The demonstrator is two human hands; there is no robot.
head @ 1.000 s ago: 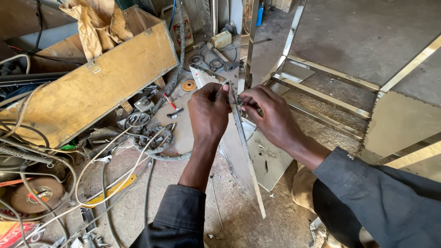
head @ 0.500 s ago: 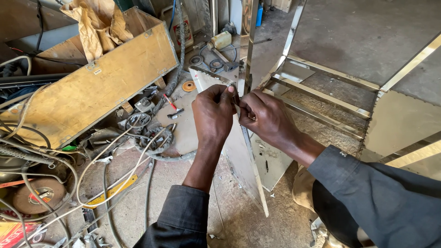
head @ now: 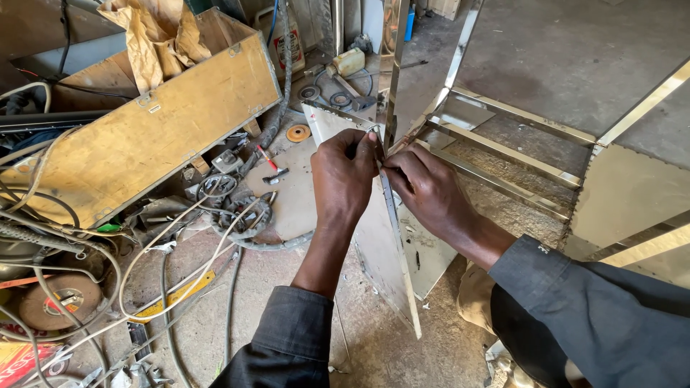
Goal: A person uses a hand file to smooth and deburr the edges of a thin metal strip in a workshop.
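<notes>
At the far left a heap of cables and a grinding disc crowd the concrete floor, leaving little free ground there. Behind them a wooden crate lies tipped on its side, with crumpled brown paper spilling over its top edge. Right of the crate, a small red-handled tool and an orange disc lie on a bare patch of floor, the only open room on that side.

In the middle, a thin metal sheet stands on edge, running from the hands toward the near side, its sharp upper edge facing the camera. The left hand wraps over the far end of that edge; its fingers are curled together and clamped on the sheet, the thumb tip pressed just beside the upright polished bar. The right hand meets it from the other side, its fingers drawn close and pinching the same edge, touching the left hand's fingertips. What lies between the fingertips is too small to tell.

To the right, a polished metal frame of bars and panels stands on the concrete, its rails close behind the right hand. A flat panel closes off the right side, so free room is narrow there. The floor further off, seen through the frame, is plain grey concrete.
</notes>
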